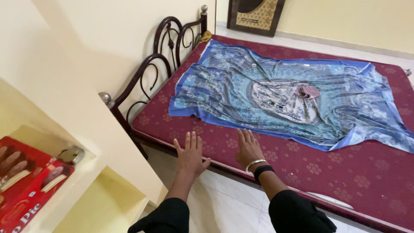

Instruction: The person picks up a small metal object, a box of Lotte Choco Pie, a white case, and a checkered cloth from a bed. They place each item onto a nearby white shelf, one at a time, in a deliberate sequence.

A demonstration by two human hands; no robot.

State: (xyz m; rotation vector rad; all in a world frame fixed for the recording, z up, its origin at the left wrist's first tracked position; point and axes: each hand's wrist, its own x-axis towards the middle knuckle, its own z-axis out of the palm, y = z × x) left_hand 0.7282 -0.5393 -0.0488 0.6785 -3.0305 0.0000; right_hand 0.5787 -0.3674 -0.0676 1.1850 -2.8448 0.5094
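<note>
A blue patterned cloth (284, 95) lies spread and wrinkled across a maroon flowered mattress (366, 172). A small red-and-white folded item (307, 91) rests on the cloth near its middle. My left hand (189, 154) lies flat, fingers apart, on the mattress's near edge. Beside it my right hand (249, 147) also lies flat on the mattress, fingertips close to the cloth's near hem. That wrist wears a silver bangle and a black band. Neither hand holds anything.
A dark metal scrolled headboard (166, 51) stands at the bed's left end against the cream wall. A shelf niche at the left holds a red snack box (26, 181). A framed panel (254, 15) leans at the far wall. White tiled floor (224, 203) lies below me.
</note>
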